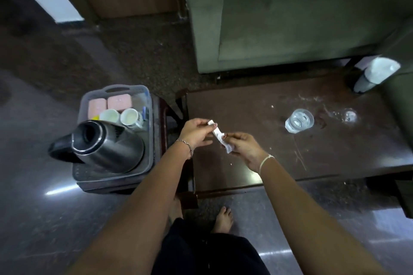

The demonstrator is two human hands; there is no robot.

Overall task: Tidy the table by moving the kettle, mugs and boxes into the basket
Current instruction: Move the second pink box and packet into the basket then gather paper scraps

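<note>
A grey plastic basket (150, 105) stands on a small stool left of the dark wooden table (257, 105). Inside it sit a steel kettle (109, 147) with a black handle, two white mugs (120, 116) and two pink boxes (109, 103). Over the table's left end, my left hand (196, 133) and my right hand (242, 147) pinch the two ends of a small white paper sachet (220, 137), holding it between them above the tabletop.
A clear drinking glass (299, 121) stands on the table to the right of my hands. A white-topped bottle (375, 73) sits at the far right corner. A green sofa (290, 18) lies beyond the table. My bare feet are on the shiny floor below.
</note>
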